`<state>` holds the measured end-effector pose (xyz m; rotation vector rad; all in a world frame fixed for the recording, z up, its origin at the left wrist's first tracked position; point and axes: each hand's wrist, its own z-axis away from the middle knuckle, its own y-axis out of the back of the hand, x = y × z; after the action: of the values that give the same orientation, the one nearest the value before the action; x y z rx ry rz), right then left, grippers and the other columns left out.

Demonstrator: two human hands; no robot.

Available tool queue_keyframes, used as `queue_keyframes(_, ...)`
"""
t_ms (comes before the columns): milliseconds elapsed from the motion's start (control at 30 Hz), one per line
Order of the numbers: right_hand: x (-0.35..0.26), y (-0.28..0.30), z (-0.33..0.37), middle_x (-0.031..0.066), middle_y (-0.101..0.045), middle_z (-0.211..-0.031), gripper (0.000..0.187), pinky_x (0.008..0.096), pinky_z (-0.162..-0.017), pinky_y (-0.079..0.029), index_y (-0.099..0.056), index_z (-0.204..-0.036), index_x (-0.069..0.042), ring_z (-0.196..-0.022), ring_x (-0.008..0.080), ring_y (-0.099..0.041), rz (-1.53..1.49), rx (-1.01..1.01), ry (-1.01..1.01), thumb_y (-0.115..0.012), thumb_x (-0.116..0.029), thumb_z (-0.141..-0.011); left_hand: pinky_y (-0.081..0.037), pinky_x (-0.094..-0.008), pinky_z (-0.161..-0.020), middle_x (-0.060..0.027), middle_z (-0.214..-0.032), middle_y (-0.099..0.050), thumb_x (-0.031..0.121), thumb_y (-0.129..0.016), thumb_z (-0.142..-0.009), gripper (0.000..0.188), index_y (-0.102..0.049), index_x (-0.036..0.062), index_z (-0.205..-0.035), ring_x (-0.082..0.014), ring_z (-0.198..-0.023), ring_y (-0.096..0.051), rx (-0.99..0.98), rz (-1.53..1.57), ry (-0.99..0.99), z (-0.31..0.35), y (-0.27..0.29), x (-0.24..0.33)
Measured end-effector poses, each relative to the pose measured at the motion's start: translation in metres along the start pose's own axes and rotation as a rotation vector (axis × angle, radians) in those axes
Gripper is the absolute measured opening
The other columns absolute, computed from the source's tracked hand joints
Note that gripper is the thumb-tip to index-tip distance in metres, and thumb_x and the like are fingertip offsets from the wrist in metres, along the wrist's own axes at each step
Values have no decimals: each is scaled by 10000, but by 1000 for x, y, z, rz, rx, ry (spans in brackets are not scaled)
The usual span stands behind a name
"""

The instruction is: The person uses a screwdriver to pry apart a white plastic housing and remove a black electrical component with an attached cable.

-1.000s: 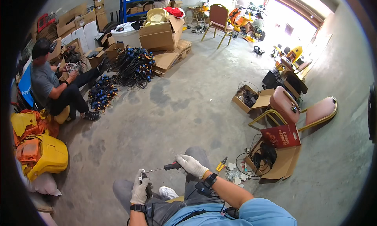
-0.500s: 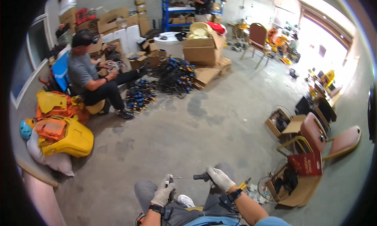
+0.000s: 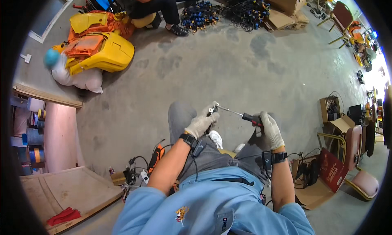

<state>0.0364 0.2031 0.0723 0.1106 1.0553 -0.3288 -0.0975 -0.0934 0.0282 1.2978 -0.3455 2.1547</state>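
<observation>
My left hand (image 3: pixel 202 123), in a pale knit work glove, is closed around a small black part with a bright metal end (image 3: pixel 212 110); the fingers cover much of it, so I cannot tell its kind. My right hand (image 3: pixel 269 131), gloved alike, grips a screwdriver (image 3: pixel 251 120) by its black and red handle. Its thin shaft slants up and leftward to the metal end of the part. Whether the tip touches a screw there is too small to tell. Both hands are above my lap, in front of my knees.
Yellow and orange plastic shells (image 3: pixel 107 51) lie at the far left, near a seated person's legs (image 3: pixel 165 8). Heaped dark cables (image 3: pixel 245 10) lie beyond. At right are an open cardboard box (image 3: pixel 312 196) and chairs (image 3: pixel 353 143). A wooden board (image 3: pixel 53 194) is at lower left.
The view has tipped down, bringing my shirt and the board into sight. My right hand now sits slightly lower than my left, and the screwdriver slants instead of lying level. Both grips stay the same.
</observation>
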Motion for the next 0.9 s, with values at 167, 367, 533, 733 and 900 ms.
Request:
queue_keyframes(167,15,-7,2,45,-670,-1028,370,281,-713,-535,-637,-1333,2,-759,116,-600,-59,29,40,-645,-232,-1046,-566,-285,-821,-24,-1014,-657,352,-708,-1003,769,-421,128,-1680,-123,-861,-649,1,76,-16,6,0,-9)
queue_keyframes(367,7,-18,20,78,-664,-1131,408,295,-737,-543,-627,-1366,20,-844,124,-617,-133,85,100,-647,-251,-1061,-559,-287,-818,-28,-1010,-660,331,-718,-997,762,-430,137,-1675,-116,-872,-636,-9,97,19,14,-5,-10)
queue_keyframes(533,-6,-6,21,73,-662,-1096,349,296,-767,-558,-663,-1312,9,-831,140,-624,-99,2,-128,-675,-228,-1056,-552,-308,-846,-25,-1019,-663,346,-706,-1024,718,-454,153,-1668,-130,-860,-654,-14,118,7,13,-6,-9)
queue_keyframes(733,14,0,11,69,-689,-1088,301,292,-790,-568,-680,-1296,4,-855,148,-642,-184,71,47,-664,-157,-1042,-545,-281,-807,-14,-990,-653,352,-692,-1005,748,-434,131,-1672,-114,-867,-634,-23,59,20,15,-7,4)
queue_keyframes(900,15,1,8,76,-705,-1119,303,292,-803,-571,-678,-1300,5,-870,152,-651,-251,76,4,-664,-114,-1023,-552,-284,-817,-15,-999,-663,357,-703,-991,772,-427,135,-1678,-117,-864,-641,-23,102,10,9,-6,-6)
